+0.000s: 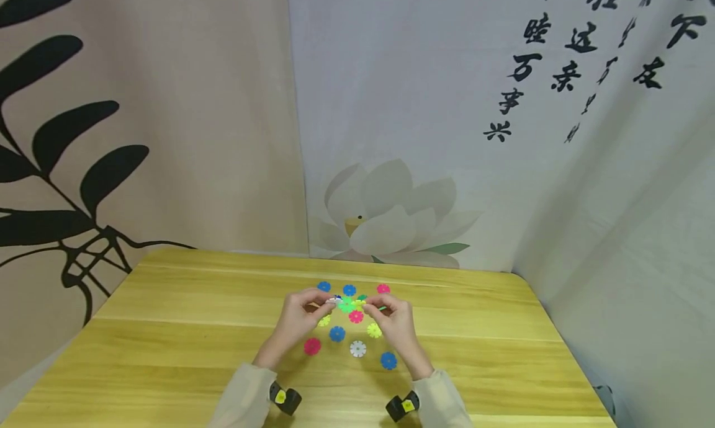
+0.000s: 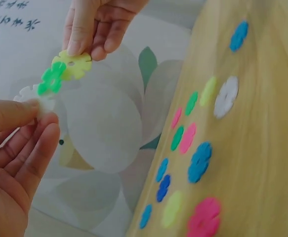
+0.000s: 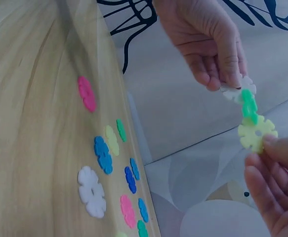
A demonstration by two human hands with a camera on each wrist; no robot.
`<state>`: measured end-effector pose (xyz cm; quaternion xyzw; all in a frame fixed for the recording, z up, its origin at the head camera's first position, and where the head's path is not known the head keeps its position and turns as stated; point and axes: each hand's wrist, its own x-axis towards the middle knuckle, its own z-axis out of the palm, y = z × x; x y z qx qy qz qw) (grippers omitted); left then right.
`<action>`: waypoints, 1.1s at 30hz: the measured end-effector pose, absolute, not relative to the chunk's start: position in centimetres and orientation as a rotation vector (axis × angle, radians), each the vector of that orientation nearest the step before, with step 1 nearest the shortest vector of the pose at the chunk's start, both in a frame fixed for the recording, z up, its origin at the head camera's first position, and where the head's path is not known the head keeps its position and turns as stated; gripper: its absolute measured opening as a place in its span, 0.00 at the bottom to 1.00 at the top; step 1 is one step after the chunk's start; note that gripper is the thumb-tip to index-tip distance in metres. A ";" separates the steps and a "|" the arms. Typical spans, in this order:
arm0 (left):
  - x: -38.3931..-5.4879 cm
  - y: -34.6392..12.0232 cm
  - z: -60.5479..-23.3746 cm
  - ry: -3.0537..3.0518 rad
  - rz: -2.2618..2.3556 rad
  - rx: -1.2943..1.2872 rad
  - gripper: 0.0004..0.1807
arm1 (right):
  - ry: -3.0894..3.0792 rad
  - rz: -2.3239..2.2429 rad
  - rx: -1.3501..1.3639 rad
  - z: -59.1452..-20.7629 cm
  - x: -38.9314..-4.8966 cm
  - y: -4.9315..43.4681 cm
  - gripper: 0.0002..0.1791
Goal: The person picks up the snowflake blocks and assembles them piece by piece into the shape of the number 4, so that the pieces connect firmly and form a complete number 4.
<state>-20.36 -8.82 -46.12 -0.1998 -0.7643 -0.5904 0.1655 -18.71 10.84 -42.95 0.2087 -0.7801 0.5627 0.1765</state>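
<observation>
Directions were taken from the head view, with the green flower disc (image 2: 51,80) as centre and twelve o'clock toward the back edge of the wooden table (image 1: 475,353).

The left hand (image 1: 296,321) pinched a white flower disc (image 3: 246,85) at nine o'clock, thumb against fingers. The right hand (image 1: 399,322) pinched a yellow flower disc (image 3: 250,134) at three o'clock in a similar grip. The green flower disc bridged the two, so that all three formed a short row, held in the air above the tabletop. How deeply the notches were seated could not be told.

Loose discs lay flat on the table around and below the hands. Toward the back edge were a blue disc (image 1: 349,290) at twelve, a second blue disc (image 1: 324,286) at ten and a pink disc (image 1: 383,288) at two. On the near side, a third blue disc (image 1: 337,334) lay at seven, a white disc (image 1: 358,348) between five and six, a yellow disc (image 1: 374,330) at four and a fourth blue disc (image 1: 388,360) at five. A second pink disc (image 1: 312,347) lay between seven and eight. The left wrist view also showed a dark blue disc (image 2: 163,188) and two green discs (image 2: 191,103).

Behind the table stood a pale backdrop printed with a lotus (image 1: 391,229).
</observation>
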 end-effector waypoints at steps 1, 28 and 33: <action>-20.3 -8.7 -46.1 -2.171 -1.763 -0.519 0.04 | -2.208 1.595 0.580 -42.9 -18.7 10.8 0.01; -19.1 -6.2 -48.3 -1.548 -2.504 -0.222 0.08 | -2.263 1.519 0.695 -42.2 -18.6 9.4 0.05; -19.2 -6.6 -48.2 -1.487 -2.514 -0.219 0.14 | -2.427 1.493 0.578 -46.0 -20.6 11.6 0.05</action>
